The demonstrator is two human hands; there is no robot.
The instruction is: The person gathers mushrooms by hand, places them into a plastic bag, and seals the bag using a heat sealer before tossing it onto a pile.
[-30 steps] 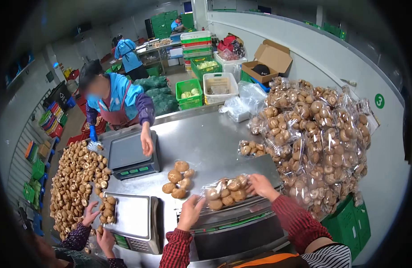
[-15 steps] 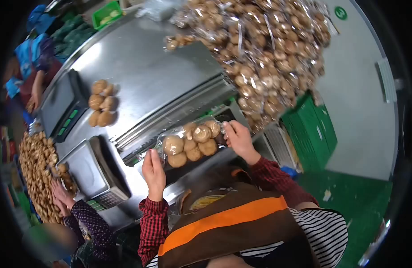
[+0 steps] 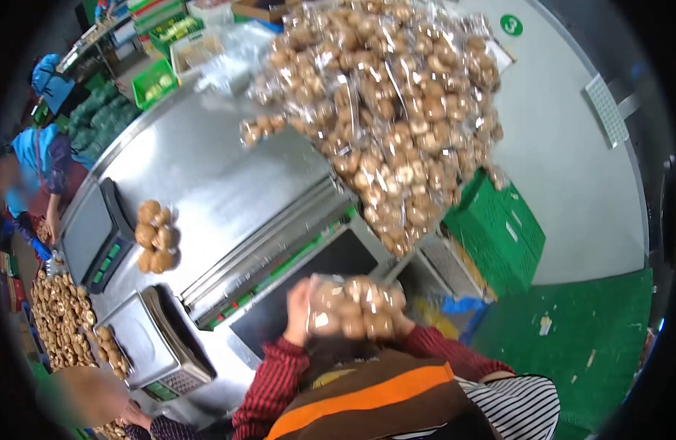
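Observation:
A clear bag of mushrooms (image 3: 352, 308) is held up close to my apron, blurred by motion. Around its left end my left hand (image 3: 297, 312) is closed. My right hand (image 3: 405, 323) is at the other end, its fingers mostly hidden behind the bag. Beyond the bag lies the dark plate (image 3: 338, 262) of a machine set along the counter edge.
Bagged mushrooms (image 3: 404, 125) are heaped at the back, above a green crate (image 3: 499, 227). A mushroom pack (image 3: 154, 237) lies on the steel counter (image 3: 206, 169). Two scales (image 3: 96, 227) (image 3: 143, 341) and loose mushrooms (image 3: 59, 315) are at left, near two co-workers.
Both my hands have brought the bag off the dark plate toward my body and up. The view has shifted. At lower left, a co-worker's hands have moved back from the loose mushrooms.

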